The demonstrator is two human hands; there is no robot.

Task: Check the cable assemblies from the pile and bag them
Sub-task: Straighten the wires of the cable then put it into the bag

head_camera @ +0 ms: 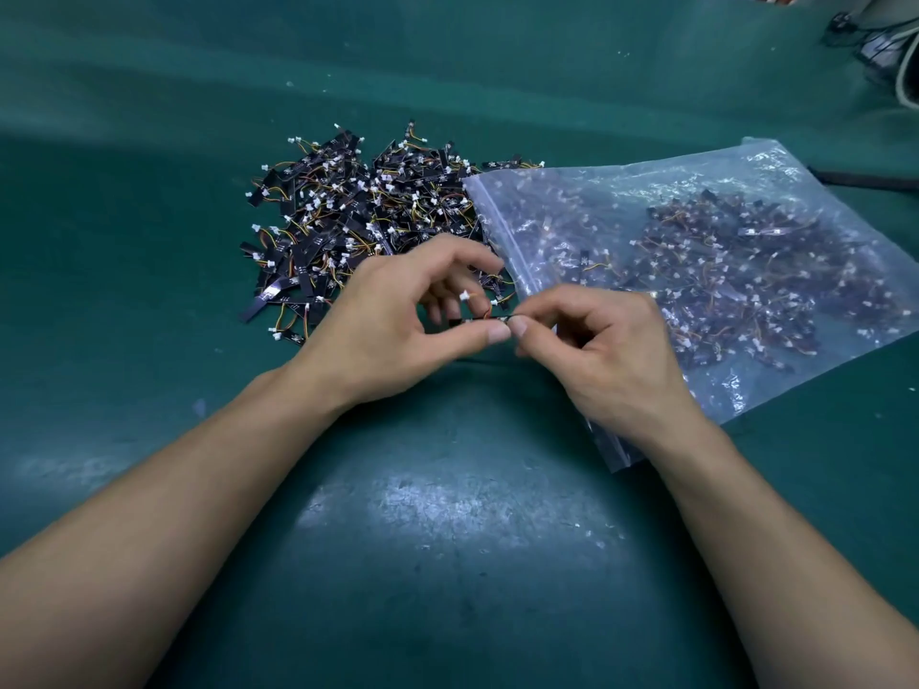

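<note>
While the pile (pixel 368 216) of loose pieces is sitting just beyond the hands and the zip bag (pixel 721 251) is lying flat to the right with its zip edge turned towards that pile, the person is holding one cable assembly (pixel 490 318) up between both hands, just in front of the pile's near edge and right beside the bag's zip edge. Everything seems to be kept close so that each piece is travelling only a short way from pile to hands to bag. The left hand (pixel 398 315) is pinching the black strip between thumb and forefinger, its other fingers curling loosely above. The right hand (pixel 611 350) is pinching the strip's other end the same way, the two thumbs nearly meeting. The white connector (pixel 465 294) and short coloured wires (pixel 485 306) are sticking up free between the fingers, I'd guess so they can be looked over. The bag is already holding a good many pieces, and its near corner is lying under the right wrist on the green mat (pixel 447 539)
</note>
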